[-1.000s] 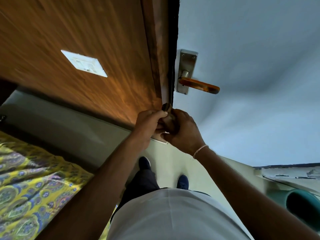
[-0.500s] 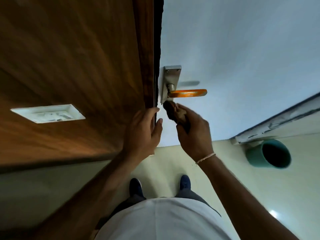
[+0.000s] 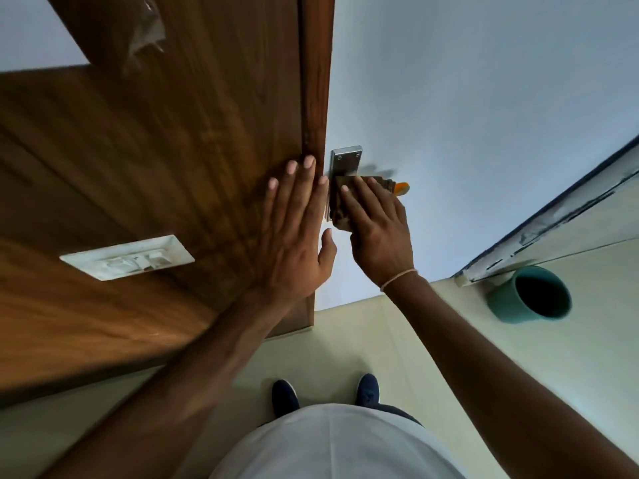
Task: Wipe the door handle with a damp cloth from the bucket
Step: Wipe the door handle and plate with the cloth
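right hand [image 3: 378, 233] pressing cloth [image 3: 340, 202] over door handle [image 3: 401, 189], fingers apparently straight, left hand [image 3: 294, 226] flat

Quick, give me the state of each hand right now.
Left hand: open, fingers straight, palm flat on the wooden panel.
Right hand: open, fingers straight, pressing the cloth over the door handle.
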